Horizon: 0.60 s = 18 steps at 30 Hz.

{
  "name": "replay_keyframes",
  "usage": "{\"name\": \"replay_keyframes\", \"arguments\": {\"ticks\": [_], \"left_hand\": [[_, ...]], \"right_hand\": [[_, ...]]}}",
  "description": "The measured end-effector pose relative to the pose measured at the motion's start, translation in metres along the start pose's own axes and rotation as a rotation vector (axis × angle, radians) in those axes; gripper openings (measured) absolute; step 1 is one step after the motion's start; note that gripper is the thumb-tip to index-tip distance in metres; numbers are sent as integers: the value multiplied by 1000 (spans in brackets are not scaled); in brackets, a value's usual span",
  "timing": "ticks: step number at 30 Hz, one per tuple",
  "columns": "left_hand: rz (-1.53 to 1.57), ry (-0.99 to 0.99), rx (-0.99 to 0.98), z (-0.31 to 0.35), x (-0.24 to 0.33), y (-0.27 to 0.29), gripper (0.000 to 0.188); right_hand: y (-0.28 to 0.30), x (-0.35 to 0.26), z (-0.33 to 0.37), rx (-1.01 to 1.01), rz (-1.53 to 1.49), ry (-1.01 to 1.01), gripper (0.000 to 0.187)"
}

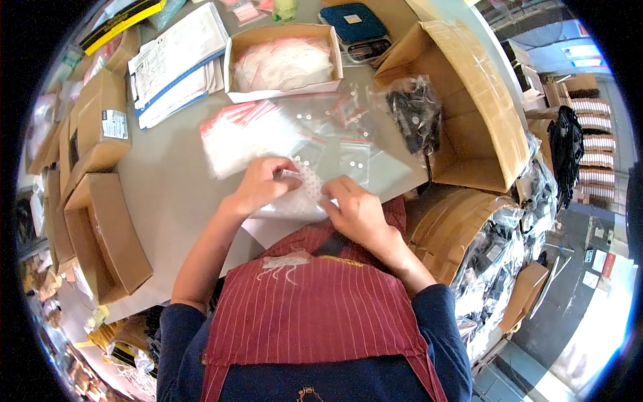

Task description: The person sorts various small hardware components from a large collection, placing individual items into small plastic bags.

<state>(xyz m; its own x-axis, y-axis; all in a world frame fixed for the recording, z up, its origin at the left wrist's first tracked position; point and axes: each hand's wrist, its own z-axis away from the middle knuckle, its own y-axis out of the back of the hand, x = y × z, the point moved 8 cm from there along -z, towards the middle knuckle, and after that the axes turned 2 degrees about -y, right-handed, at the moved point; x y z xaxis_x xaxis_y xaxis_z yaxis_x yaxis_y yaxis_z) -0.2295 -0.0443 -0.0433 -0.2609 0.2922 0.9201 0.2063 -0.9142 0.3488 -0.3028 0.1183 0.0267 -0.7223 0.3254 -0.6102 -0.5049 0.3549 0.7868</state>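
A clear plastic sheet [308, 191] covered in small white dots lies at the near edge of the table, between my two hands. My left hand [264, 186] is closed in a pinch at its left side. At its right side, my right hand [356, 209] has its fingers curled together against the edge; the fingertips are partly hidden. Just beyond lies a fanned pile of clear zip bags [244, 137] with red strips. To the right are several small zip bags [353, 154], each with a pair of small white round pieces in it.
A white box [284, 94] full of red-striped zip bags stands behind. Papers on a blue clipboard [177, 63] lie far left, above cardboard boxes [107, 234]. At right, an open carton [469, 134] stands beside a bag of black items [414, 114]; a carton of wrapped items [435, 231] is below.
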Motion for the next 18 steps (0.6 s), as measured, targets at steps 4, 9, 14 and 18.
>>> {"name": "replay_keyframes", "arguments": {"ticks": [4, 9, 14, 18], "left_hand": [[-2, 44, 3, 1, 2, -1, 20], [59, 97, 33, 3, -1, 0, 18], [45, 50, 21, 0, -12, 0, 20], [3, 145, 25, -1, -12, 1, 21]], "right_hand": [[-8, -3, 5, 55, 131, 58, 15], [-13, -7, 9, 103, 292, 153, 18], [-12, -13, 10, 103, 338, 271, 19], [-18, -16, 11, -3, 301, 386, 18]]}}
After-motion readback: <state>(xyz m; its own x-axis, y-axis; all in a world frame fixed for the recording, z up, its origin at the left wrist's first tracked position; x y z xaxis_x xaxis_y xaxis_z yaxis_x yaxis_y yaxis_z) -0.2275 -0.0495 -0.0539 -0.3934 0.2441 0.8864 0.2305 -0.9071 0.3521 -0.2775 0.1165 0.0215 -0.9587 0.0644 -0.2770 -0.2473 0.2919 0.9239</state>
